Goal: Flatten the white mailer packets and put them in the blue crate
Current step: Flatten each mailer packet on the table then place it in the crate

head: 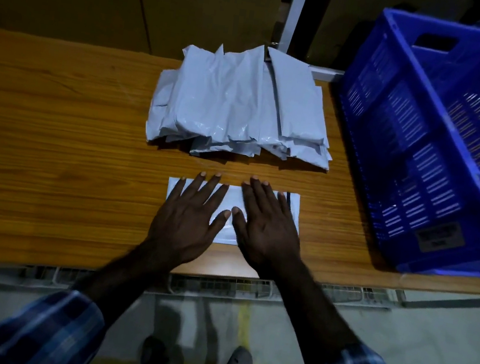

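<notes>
Here your left hand (187,220) and right hand (266,228) lay side by side, fingers straight and spread, pressing one white mailer packet (231,199) flat on the wooden table (53,140). It looked light, soft and slippery; I'd pinch a bare edge beside your palms. Beyond your fingertips sat the pile of packets (240,104); the blue crate (441,142) stood right of your right hand.

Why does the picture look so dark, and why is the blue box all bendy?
Head view: the light is dim, so the wooden table looks shadowy; the wide-angle lens bends the blue crate near the edge and slightly blurs it; the white packet under both hands stays clear.
</notes>
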Available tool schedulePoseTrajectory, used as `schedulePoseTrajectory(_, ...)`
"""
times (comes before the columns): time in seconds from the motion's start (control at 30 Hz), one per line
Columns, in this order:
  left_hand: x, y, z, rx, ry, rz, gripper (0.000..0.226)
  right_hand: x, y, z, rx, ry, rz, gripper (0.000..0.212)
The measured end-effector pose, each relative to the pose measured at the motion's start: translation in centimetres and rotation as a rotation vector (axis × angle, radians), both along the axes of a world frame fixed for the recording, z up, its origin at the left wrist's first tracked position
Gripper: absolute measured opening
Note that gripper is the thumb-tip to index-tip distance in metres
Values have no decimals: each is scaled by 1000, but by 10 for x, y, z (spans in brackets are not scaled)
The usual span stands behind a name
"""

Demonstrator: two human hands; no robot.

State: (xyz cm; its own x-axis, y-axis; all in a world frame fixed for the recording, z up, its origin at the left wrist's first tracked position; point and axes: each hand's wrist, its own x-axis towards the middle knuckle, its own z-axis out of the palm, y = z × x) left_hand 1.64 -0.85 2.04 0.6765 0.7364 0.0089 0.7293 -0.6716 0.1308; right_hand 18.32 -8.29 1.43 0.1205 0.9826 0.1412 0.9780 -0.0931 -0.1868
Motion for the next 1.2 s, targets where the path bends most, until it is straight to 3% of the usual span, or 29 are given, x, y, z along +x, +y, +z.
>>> schedulePoseTrajectory(0.2,-55,13,0,-128,-32,133,79,39,-19,12,-204,120,-231,85)
schedulePoseTrajectory(0.27,-53,10,11,-135,-21,143,77,33,-18,20,-185,88,-212,79)
schedulePoseTrajectory(0.4,-5,-3,22,-58,-64,52,63,-7,-1,19,-74,29,31,60)
schedulePoseTrajectory(0.5,9,-8,9,-12,-10,30,61,-18,2,5,-33,41,23,52)
schedulePoseTrajectory(0.73,-5,-1,2,-72,-12,16,64,1,-9,5,-90,34,-9,65)
schedulePoseTrajectory(0.87,-47,10,-1,-166,-92,102,75,29,-24,8,-221,148,-176,70)
schedulePoseTrajectory(0.97,-69,15,6,-202,-121,92,78,38,-27,16,-235,120,-177,76)
schedulePoseTrajectory(1.1,-56,19,27,35,-408,51,50,30,-15,38,137,114,-119,55)
schedulePoseTrajectory(1.17,-43,27,32,51,-453,-24,53,29,-5,48,75,155,-60,57)
schedulePoseTrajectory(1.2,-38,32,34,16,-381,-58,63,29,0,51,-36,172,-27,66)
